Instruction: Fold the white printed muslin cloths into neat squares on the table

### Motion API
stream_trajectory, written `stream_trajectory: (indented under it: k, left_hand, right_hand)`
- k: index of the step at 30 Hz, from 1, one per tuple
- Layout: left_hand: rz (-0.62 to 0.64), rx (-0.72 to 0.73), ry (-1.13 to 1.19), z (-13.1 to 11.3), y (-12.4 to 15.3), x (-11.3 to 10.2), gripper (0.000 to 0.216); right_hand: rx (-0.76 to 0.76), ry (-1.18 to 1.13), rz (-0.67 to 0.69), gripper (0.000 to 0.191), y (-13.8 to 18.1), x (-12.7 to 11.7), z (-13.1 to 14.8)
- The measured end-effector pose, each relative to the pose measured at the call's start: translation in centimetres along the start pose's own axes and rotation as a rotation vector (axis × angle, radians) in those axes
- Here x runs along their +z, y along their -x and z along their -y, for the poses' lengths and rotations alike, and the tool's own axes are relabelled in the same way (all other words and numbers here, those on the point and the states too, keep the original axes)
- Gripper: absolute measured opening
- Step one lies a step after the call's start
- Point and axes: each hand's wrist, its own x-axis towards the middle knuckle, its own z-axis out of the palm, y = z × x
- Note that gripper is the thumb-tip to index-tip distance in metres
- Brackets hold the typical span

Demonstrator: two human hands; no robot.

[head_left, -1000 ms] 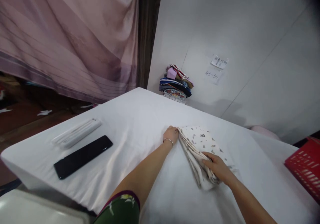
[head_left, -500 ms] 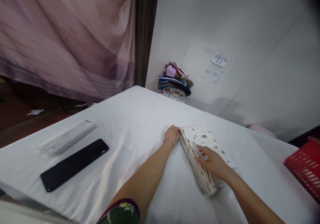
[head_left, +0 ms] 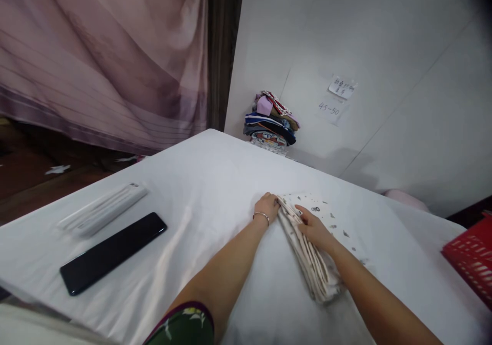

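A cream cloth with small dark printed figures (head_left: 307, 263) lies on the table, gathered into several narrow layered folds, with a flat printed part spread to its right. At the far end of the folds, my left hand (head_left: 268, 207), with a bracelet on the wrist, is closed on the cloth's corner. My right hand (head_left: 317, 231) rests on the upper part of the folds, its thumb and fingers closed around the layers. The near end of the folded bundle hangs loosely together on the tabletop, its layers showing. My right hand hides part of the flat printed side.
The white-covered table (head_left: 215, 181) holds a black phone (head_left: 114, 252) and a plastic-wrapped white packet (head_left: 105, 209) at left. A stack of folded clothes (head_left: 271, 122) stands against the wall behind. A red basket (head_left: 471, 258) is at right. Paper notes (head_left: 338, 91) hang on the wall.
My right hand has slid up and left along the folds, closer to my left hand, and the layers look more gathered. My left hand stays at the far corner.
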Motion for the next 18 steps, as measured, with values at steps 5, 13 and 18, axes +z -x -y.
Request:
stream_trajectory:
  k: [5, 13, 18]
  left_hand:
    - [0.011, 0.018, -0.031, 0.0, 0.0, -0.1, 0.016]
    - [0.009, 0.025, -0.117, 0.2, -0.3, -0.6, 0.019]
    - [0.065, 0.078, -0.136, 1.1, -0.7, -1.2, 0.018]
  right_hand:
    - [-0.021, -0.199, 0.004, 0.063, -0.4, 0.5, -1.7]
    - [-0.04, -0.124, -0.051, 0.053, -0.3, 0.8, -1.6]
    - [0.044, -0.235, -0.136, 0.049, -0.5, 1.1, -2.4]
